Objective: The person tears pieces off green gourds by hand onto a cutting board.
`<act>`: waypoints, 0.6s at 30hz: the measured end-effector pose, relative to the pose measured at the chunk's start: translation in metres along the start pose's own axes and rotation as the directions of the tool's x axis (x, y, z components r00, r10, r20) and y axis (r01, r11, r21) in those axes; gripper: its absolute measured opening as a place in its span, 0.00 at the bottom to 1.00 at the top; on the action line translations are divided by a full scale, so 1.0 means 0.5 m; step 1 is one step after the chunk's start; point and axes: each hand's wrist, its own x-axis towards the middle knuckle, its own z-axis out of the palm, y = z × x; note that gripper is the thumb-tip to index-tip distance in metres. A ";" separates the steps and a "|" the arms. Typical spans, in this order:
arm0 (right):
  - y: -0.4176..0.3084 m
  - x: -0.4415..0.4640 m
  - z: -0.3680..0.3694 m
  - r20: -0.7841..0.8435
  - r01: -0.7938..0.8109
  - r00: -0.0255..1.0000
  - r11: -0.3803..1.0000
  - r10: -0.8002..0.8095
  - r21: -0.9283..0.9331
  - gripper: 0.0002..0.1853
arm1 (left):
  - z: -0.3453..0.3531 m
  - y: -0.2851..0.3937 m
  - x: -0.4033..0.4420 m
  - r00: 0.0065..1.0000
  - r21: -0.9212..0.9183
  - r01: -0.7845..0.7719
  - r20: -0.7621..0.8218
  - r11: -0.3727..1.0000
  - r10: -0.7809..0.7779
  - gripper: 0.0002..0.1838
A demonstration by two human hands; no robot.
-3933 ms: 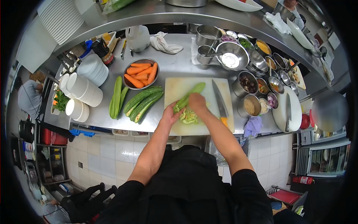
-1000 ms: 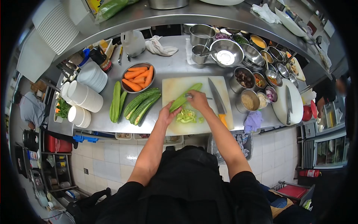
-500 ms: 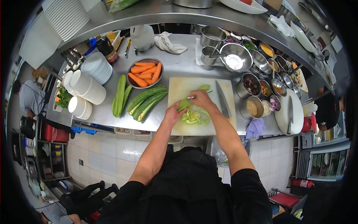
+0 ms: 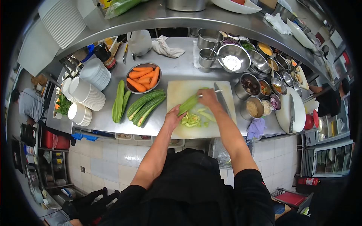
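My left hand (image 4: 174, 116) grips the near end of a long, pale green gourd (image 4: 188, 104), held slanting over the white cutting board (image 4: 177, 130). At its far end my right hand (image 4: 208, 98) is closed around a slim silver hand tool (image 4: 220, 90); only its tip shows, so its kind is unclear. Below the gourd lies a heap of yellow-green scraps (image 4: 191, 120), with pale green strips (image 4: 207, 115) beside it. A large knife (image 4: 222, 101) rests along the board's right side. Left of the board are dark green striped gourds (image 4: 146, 107) and lighter green lengths (image 4: 120, 101).
A steel bowl of carrots (image 4: 144, 78) stands behind the gourds. White bowls (image 4: 86, 94) are stacked at left. Steel pots and bowls (image 4: 234, 58) crowd the right, with a purple cloth (image 4: 256, 128) at the front edge. A steel shelf (image 4: 151, 21) overhangs the back.
My right hand has moved slightly right and up along the gourd, uncovering more of its length. My left hand keeps its grip. The whole view has shifted slightly.
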 end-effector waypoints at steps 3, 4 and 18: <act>0.057 0.007 -0.047 -0.021 -0.150 0.988 0.939 0.151 -0.309 0.08 | -0.001 -0.008 -0.001 0.999 0.060 -0.035 0.024 0.998 0.034 0.18; 0.066 0.009 -0.056 -0.035 -0.176 0.983 0.870 0.181 -0.460 0.07 | -0.007 -0.009 0.000 0.998 0.080 -0.050 0.035 0.996 0.047 0.18; -0.075 -0.066 -0.051 0.088 -0.509 0.780 0.546 0.620 0.665 0.22 | 0.001 0.055 -0.087 0.994 0.075 -0.112 0.020 0.991 0.110 0.22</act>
